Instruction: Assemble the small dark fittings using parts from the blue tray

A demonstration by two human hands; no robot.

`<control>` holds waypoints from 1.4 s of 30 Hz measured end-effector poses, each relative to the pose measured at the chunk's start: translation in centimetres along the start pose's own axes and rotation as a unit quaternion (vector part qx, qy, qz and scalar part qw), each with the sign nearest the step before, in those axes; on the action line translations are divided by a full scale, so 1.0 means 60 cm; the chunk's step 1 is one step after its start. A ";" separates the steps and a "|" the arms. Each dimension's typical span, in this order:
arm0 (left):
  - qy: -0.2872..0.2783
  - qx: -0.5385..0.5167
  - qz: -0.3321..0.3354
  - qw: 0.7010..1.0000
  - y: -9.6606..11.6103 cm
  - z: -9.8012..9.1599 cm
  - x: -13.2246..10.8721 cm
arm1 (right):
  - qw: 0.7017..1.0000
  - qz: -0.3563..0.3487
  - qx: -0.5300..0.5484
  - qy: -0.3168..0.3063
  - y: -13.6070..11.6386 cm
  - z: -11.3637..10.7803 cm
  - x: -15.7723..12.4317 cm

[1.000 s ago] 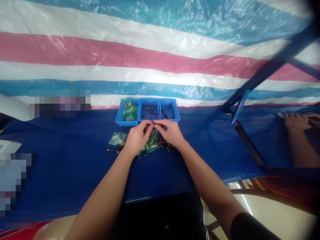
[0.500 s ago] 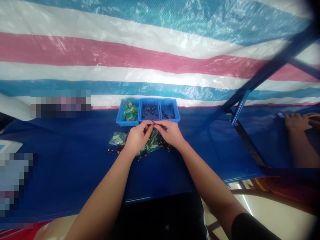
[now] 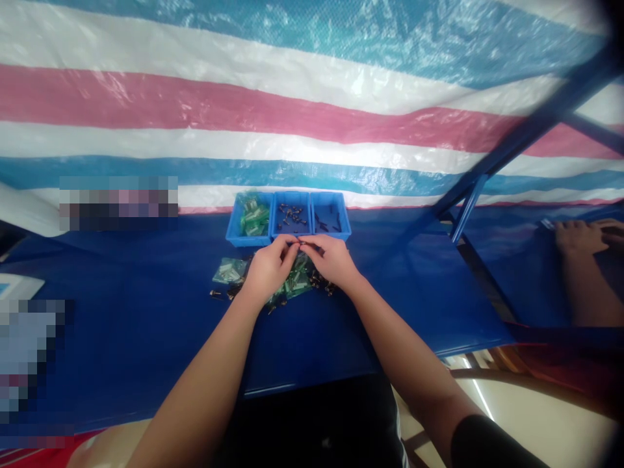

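My left hand (image 3: pixel 270 265) and my right hand (image 3: pixel 330 257) meet fingertip to fingertip just in front of the blue bins. Both are pinched closed around a small dark piece (image 3: pixel 301 243), mostly covered by the fingers and too small to name. Beneath them lie green-tinted plastic packets (image 3: pixel 298 281) with pale pieces inside, and small dark metal-looking parts (image 3: pixel 322 282) to the right. Another packet (image 3: pixel 229 270) rests left of my left hand, near a loose small part (image 3: pixel 215 294).
Three blue bins stand in a row: the left bin (image 3: pixel 231 227) holds green packets, the middle bin (image 3: pixel 292 232) small brass-and-dark parts, the right bin (image 3: pixel 347 224) thin dark pieces. Blue metal bars (image 3: pixel 468 208) rise at right, with another person's hands (image 3: pixel 580 237) beyond. Striped sheeting hangs behind.
My hands stay in nearly the same place. The fingertips have shifted slightly around the small piece, and a little more of it shows at the right fingertips.
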State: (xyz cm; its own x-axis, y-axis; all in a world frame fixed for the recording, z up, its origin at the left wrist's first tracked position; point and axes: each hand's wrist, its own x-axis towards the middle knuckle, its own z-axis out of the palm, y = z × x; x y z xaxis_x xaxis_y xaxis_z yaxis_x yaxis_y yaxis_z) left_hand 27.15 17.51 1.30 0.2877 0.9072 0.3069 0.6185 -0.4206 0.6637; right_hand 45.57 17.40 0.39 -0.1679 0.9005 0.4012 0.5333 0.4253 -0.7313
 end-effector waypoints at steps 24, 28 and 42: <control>-0.005 0.018 0.007 1.000 0.001 -0.005 0.001 | 1.000 0.007 0.017 -0.003 -0.001 -0.003 0.000; -0.005 0.012 0.004 1.000 0.002 -0.005 0.002 | 1.000 0.014 0.015 0.001 -0.007 -0.004 0.000; -0.001 0.017 0.015 1.000 -0.005 -0.001 0.001 | 0.998 0.019 0.051 0.005 -0.020 -0.008 0.001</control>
State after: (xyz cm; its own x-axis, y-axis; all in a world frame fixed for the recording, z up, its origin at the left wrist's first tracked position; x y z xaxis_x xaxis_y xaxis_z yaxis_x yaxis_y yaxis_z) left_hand 26.95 17.71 1.15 0.3076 0.8943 0.3250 0.6337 -0.4473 0.6311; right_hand 45.33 16.89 1.54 -0.1410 0.9157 0.3762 0.4511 0.3977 -0.7989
